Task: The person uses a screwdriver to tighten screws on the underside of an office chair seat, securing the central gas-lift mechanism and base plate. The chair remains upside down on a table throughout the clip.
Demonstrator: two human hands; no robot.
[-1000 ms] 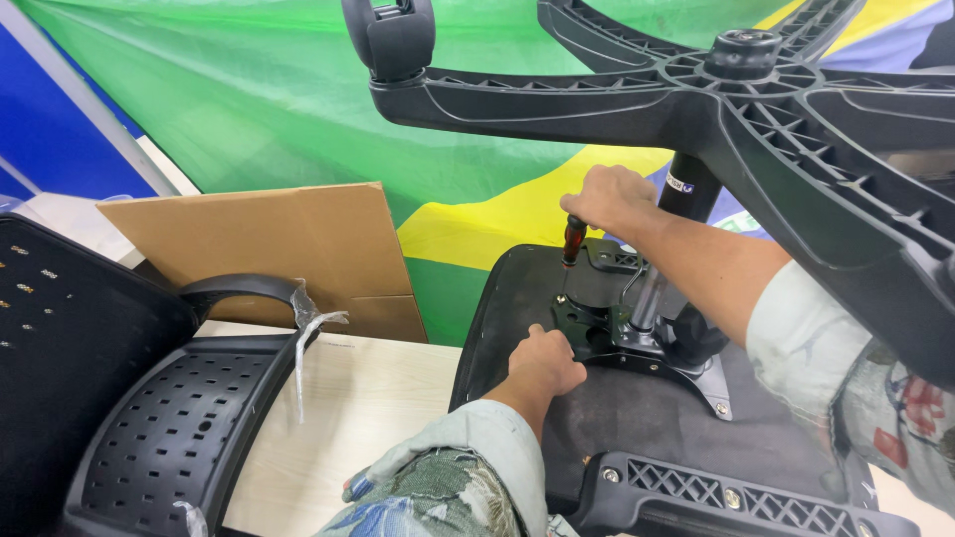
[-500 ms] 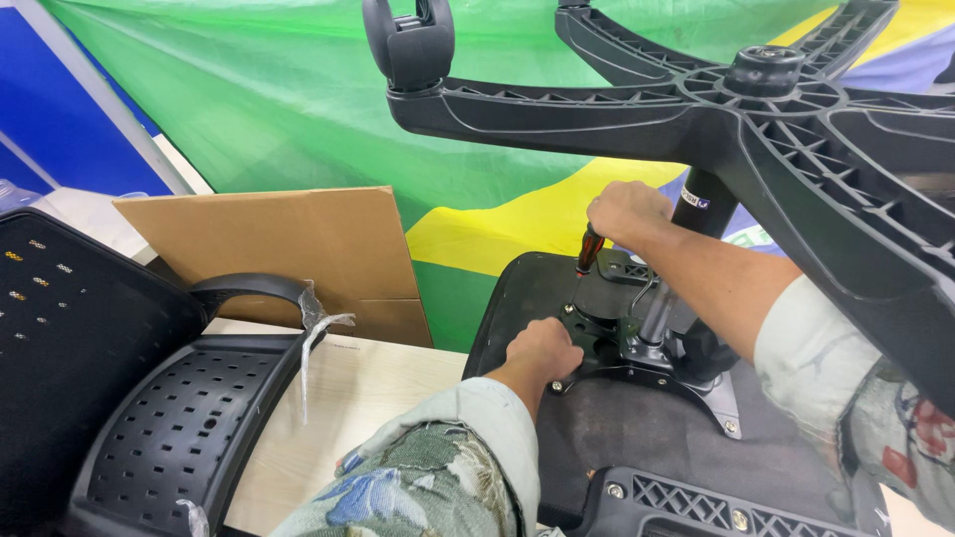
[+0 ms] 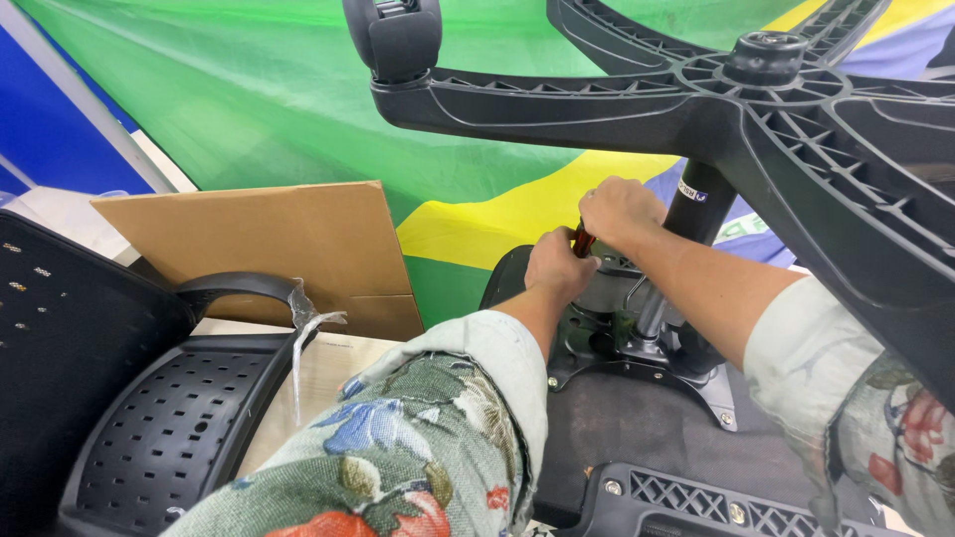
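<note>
Makeshift assembly spot, likely a workshop or stockroom.
Upturned office chair base [image 3: 756, 109], loose perforated chair parts [image 3: 169, 438], flattened cardboard [image 3: 288, 244], big flag cloth [image 3: 249, 89] hung as backdrop.

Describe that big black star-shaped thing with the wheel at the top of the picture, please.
The star-shaped chair base looks like moulded black plastic, with ribbed arms spreading from a round hub. It is upside down, filling the top right of the view. One arm ends in a black caster pointing upward. A dark column runs from the hub down to the metal mechanism on the seat underside. Neither hand touches the base itself; both work just below it.
</note>
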